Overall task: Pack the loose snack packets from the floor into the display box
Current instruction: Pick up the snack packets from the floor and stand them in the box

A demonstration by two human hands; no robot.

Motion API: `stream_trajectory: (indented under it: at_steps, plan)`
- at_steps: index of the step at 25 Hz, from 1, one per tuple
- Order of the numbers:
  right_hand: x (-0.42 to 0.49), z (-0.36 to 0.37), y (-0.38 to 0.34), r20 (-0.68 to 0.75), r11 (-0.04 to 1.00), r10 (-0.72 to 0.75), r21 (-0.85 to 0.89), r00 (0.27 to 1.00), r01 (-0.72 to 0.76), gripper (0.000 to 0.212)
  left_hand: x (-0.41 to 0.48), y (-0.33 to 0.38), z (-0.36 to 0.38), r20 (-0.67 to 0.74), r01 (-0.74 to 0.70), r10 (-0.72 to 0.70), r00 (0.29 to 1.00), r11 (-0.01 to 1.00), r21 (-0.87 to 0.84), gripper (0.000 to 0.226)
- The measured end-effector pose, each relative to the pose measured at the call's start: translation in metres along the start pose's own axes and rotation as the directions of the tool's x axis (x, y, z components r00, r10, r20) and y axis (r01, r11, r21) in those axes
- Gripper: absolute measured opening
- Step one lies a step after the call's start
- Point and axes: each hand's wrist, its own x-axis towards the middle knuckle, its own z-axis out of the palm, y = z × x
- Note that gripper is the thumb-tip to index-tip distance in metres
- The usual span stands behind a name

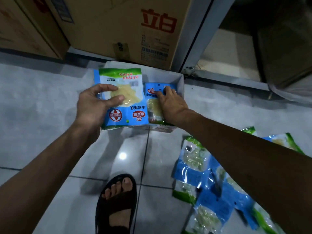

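A white display box (180,81) lies open on the tiled floor ahead of me. My left hand (94,107) grips a blue, green and white snack packet (128,102) by its left edge and holds it flat over the box's left half. My right hand (170,102) rests with fingers spread on packets lying inside the box (152,95) on its right side. A heap of several loose packets (209,186) of the same kind lies on the floor at the lower right, partly hidden by my right forearm.
Large brown cardboard cartons (125,27) stand right behind the box. A grey metal door frame (202,36) and threshold run to the right. My foot in a dark sandal (116,203) is on the tiles at the bottom centre.
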Motion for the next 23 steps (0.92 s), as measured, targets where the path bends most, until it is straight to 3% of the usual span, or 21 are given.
stream_trajectory:
  at_steps: [2,3,4,5,6,7,8,13,18,21,23]
  plan:
    - [-0.002,-0.007,-0.001,-0.147,0.992,-0.033,0.114,0.989,0.05,0.052,0.002,0.001,-0.001,0.012,0.015,-0.015,1.0,1.0,-0.013,0.031]
    - [-0.003,-0.013,-0.005,-0.212,0.945,0.022,0.324,0.977,0.049,0.041,0.003,0.001,0.0,0.022,0.009,-0.008,1.0,1.0,-0.028,0.032]
    - [-0.004,-0.022,-0.011,-0.202,0.798,0.121,0.602,0.972,0.026,0.031,0.003,0.001,0.001,0.033,-0.004,0.005,0.999,0.999,-0.045,0.035]
    - [-0.007,-0.032,-0.02,-0.108,0.543,0.179,0.84,0.978,-0.006,0.026,0.003,0.001,0.003,0.044,-0.018,0.021,0.999,0.998,-0.064,0.039]
    - [-0.01,-0.04,-0.028,0.004,0.276,0.191,0.96,0.982,-0.058,0.026,0.002,0.001,0.005,0.06,-0.037,0.042,0.997,0.996,-0.083,0.045]
    - [-0.013,-0.043,-0.034,0.08,0.102,0.172,0.99,0.982,-0.099,0.026,0.002,0.0,0.008,0.079,-0.06,0.068,0.995,0.994,-0.094,0.05]
    - [-0.016,-0.045,-0.041,0.124,0.018,0.154,0.992,0.98,-0.129,0.026,0.001,-0.001,0.01,0.096,-0.084,0.094,0.991,0.991,-0.101,0.056]
    - [-0.02,-0.043,-0.058,0.173,-0.043,0.121,0.985,0.977,-0.169,0.035,0.003,-0.002,0.011,0.182,-0.084,0.098,0.978,0.993,-0.081,0.084]
    - [-0.01,-0.043,-0.064,0.238,-0.242,0.005,0.943,0.971,-0.23,0.042,0.013,0.004,-0.003,0.227,-0.054,0.06,0.972,0.998,-0.032,0.058]
    - [0.007,-0.043,-0.063,0.288,-0.364,0.084,0.9,0.954,-0.239,0.039,0.026,0.005,-0.008,0.014,-0.126,0.125,0.992,0.98,0.156,0.053]
    - [0.022,-0.034,-0.062,0.321,-0.324,0.194,0.913,0.927,-0.248,0.042,0.033,0.0,-0.018,-0.116,-0.154,0.218,0.969,0.9,0.407,0.052]
